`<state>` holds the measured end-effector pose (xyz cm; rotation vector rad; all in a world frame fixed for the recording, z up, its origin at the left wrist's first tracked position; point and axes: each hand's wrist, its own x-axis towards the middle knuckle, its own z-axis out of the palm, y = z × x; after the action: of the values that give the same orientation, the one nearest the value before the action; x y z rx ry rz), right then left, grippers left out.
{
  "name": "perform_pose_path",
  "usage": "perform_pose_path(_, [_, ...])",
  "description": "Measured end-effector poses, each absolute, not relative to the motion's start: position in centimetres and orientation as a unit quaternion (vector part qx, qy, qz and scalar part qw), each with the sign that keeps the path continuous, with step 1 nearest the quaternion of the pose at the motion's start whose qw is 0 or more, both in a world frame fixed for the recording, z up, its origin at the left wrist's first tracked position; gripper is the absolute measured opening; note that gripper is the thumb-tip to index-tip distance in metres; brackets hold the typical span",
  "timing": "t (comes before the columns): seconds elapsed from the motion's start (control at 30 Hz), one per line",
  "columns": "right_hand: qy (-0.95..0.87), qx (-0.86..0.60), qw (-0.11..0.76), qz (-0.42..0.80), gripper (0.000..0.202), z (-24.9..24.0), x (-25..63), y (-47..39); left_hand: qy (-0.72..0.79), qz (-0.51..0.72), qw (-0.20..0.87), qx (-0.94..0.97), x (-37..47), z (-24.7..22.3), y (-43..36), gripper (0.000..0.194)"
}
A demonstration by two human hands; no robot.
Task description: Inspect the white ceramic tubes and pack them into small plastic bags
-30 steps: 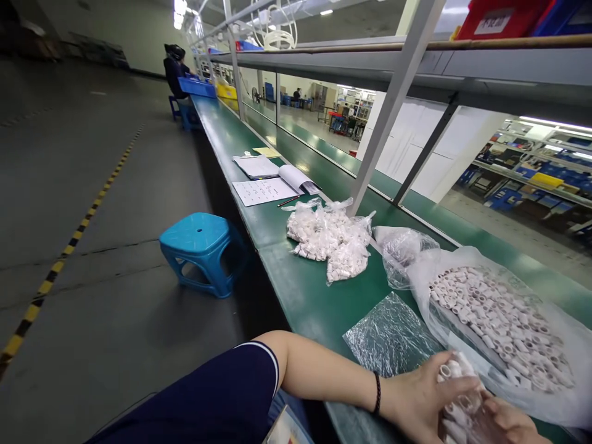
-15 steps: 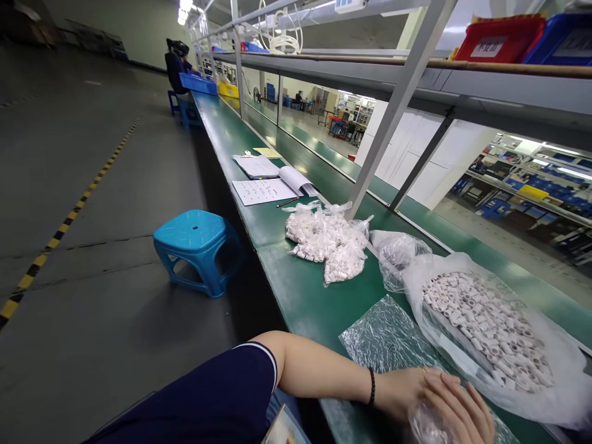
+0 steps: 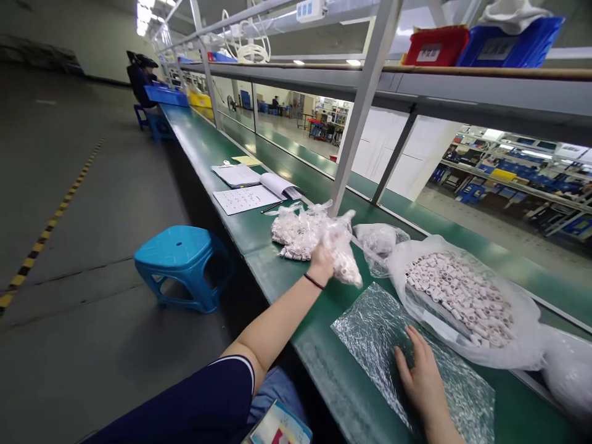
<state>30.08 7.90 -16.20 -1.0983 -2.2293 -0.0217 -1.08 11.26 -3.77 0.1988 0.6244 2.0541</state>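
My left hand [image 3: 322,264], with a dark band at its wrist, is closed on a clear plastic bag [image 3: 346,262] of small white tube-shaped parts. This bag is at the right end of a pile of similar filled bags [image 3: 296,229]. My right hand [image 3: 423,376] is open, fingers apart, resting on or just above a flat sheet-like stack of clear plastic [image 3: 374,336]. Beyond it lies a large open bag [image 3: 402,262] holding many loose white tubes [image 3: 457,296].
Papers [image 3: 245,198], a clipboard [image 3: 235,175] and a pen [image 3: 271,207] lie farther along the green bench [image 3: 259,271]. A crumpled plastic bag [image 3: 382,240] sits behind. A metal post [image 3: 365,105] rises at the bench's back. A blue stool [image 3: 178,246] stands left.
My left hand has moved from the near plastic to the pile of filled bags and closed on one. My right hand now lies open on the flat plastic. The view has shifted right.
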Motion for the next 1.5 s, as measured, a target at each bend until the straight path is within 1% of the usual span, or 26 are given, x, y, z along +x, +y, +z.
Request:
perform_pose_path(0.2, [-0.854, -0.439, 0.278, 0.021, 0.043, -17.5, 30.3, 8.1, 0.255, 0.917, 0.302, 0.061, -10.1, 2.2, 12.2, 0.036])
perform_pose_path(0.23, [-0.856, -0.438, 0.273, 0.02, 0.042, -17.7, 30.3, 8.2, 0.256, 0.924, 0.273, 0.076, -11.6, 3.0, 12.1, 0.037])
perform_pose_path(0.3, [-0.863, -0.431, 0.263, 0.01, 0.04, -18.0, 30.4, 8.4, 0.297, 0.928, 0.184, 0.13, -14.6, 4.1, 11.8, 0.038])
perform_pose_path(0.37, [-0.87, -0.422, 0.255, 0.0, 0.038, -18.1, 30.4, 8.5, 0.329, 0.916, 0.172, 0.154, -17.3, 4.5, 11.3, 0.034])
perform_pose_path(0.43, [-0.874, -0.417, 0.25, -0.008, 0.037, -18.2, 30.4, 8.5, 0.368, 0.889, 0.207, 0.176, -19.6, 4.4, 10.8, 0.03])
perform_pose_path(0.53, [-0.873, -0.417, 0.251, -0.015, 0.037, -18.1, 30.3, 8.4, 0.427, 0.828, 0.294, 0.215, -21.8, 2.9, 10.3, 0.033])
perform_pose_path(0.63, [-0.871, -0.418, 0.257, -0.016, 0.037, -18.1, 30.2, 8.4, 0.525, 0.71, 0.408, 0.23, -22.7, 0.2, 10.2, 0.029])
perform_pose_path(0.73, [-0.871, -0.42, 0.255, -0.013, 0.038, -18.2, 30.2, 8.4, 0.595, 0.613, 0.472, 0.216, -23.1, -2.4, 10.3, 0.018])
perform_pose_path(0.8, [-0.869, -0.428, 0.246, -0.011, 0.038, -18.3, 30.2, 8.4, 0.609, 0.594, 0.483, 0.208, -23.4, -3.2, 10.3, 0.013])
perform_pose_path(0.87, [-0.869, -0.435, 0.237, -0.008, 0.039, -18.3, 30.3, 8.4, 0.61, 0.588, 0.488, 0.209, -23.8, -2.9, 10.3, 0.013])
perform_pose_path(1.0, [-0.87, -0.434, 0.236, -0.005, 0.04, -18.3, 30.4, 8.5, 0.585, 0.592, 0.502, 0.234, -24.1, 0.2, 10.2, 0.019])
perform_pose_path(1.1, [-0.869, -0.435, 0.238, -0.007, 0.039, -18.3, 30.3, 8.5, 0.571, 0.587, 0.513, 0.256, -23.1, 2.0, 10.6, 0.016])
perform_pose_path(1.17, [-0.869, -0.433, 0.241, -0.007, 0.039, -18.3, 30.3, 8.5, 0.582, 0.568, 0.521, 0.259, -21.6, 1.8, 10.9, 0.014])
perform_pose_path(1.27, [-0.868, -0.43, 0.25, -0.01, 0.039, -18.4, 30.2, 8.5, 0.615, 0.526, 0.535, 0.243, -18.7, 0.0, 11.5, 0.011])
perform_pose_path(1.3, [-0.867, -0.429, 0.252, -0.01, 0.038, -18.4, 30.2, 8.5, 0.625, 0.515, 0.537, 0.236, -17.8, -0.7, 11.7, 0.014])
perform_pose_path(1.4, [-0.868, -0.427, 0.254, -0.008, 0.036, -18.4, 30.2, 8.4, 0.628, 0.5, 0.548, 0.235, -15.8, -1.4, 12.4, 0.034])
perform_pose_path(1.43, [-0.867, -0.428, 0.254, -0.006, 0.036, -18.3, 30.1, 8.4, 0.619, 0.502, 0.553, 0.243, -15.3, -1.1, 12.8, 0.037])
perform_pose_path(1.5, [-0.865, -0.432, 0.254, -0.005, 0.036, -18.2, 30.0, 8.4, 0.589, 0.517, 0.561, 0.269, -14.2, 0.2, 14.1, 0.033])
